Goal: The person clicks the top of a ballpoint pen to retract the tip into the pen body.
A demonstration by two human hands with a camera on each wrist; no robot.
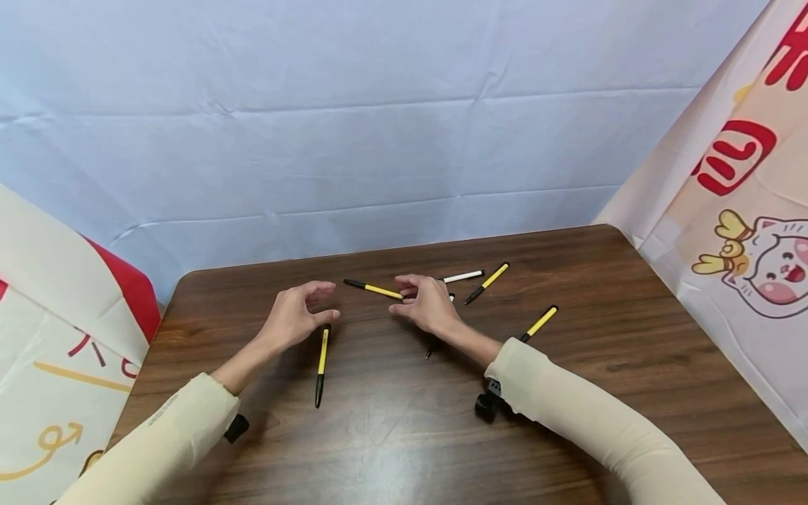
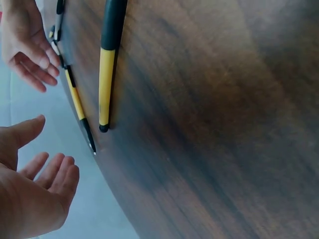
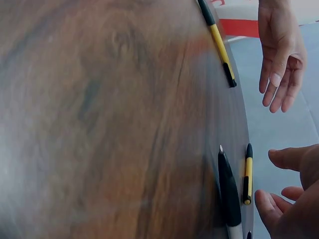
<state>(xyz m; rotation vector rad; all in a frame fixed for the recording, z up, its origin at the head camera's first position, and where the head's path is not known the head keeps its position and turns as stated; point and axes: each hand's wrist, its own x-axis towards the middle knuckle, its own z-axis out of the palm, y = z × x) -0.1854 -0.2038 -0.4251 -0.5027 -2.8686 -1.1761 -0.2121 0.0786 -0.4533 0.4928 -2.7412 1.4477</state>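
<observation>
My left hand (image 1: 294, 319) hovers over the left part of the table, fingers loosely bent and holding nothing. Just beside its thumb lies a yellow pen (image 1: 323, 354) with a black grip, pointing toward me. My right hand (image 1: 431, 303) is also raised, its thumb and fingers apart in the right wrist view, with nothing held. Between the hands lies another yellow pen (image 1: 379, 290); in the head view its right end meets the right fingers' outline. Partly hidden below the right hand is a white pen with a black grip (image 3: 230, 194).
Behind the right hand lie a white pen (image 1: 465, 276) and a yellow pen (image 1: 494, 275). One more yellow pen (image 1: 541, 322) is partly covered by the right sleeve. The brown wooden table (image 1: 391, 435) ends at a pale cloth backdrop (image 1: 353, 154), with printed cloths at both sides.
</observation>
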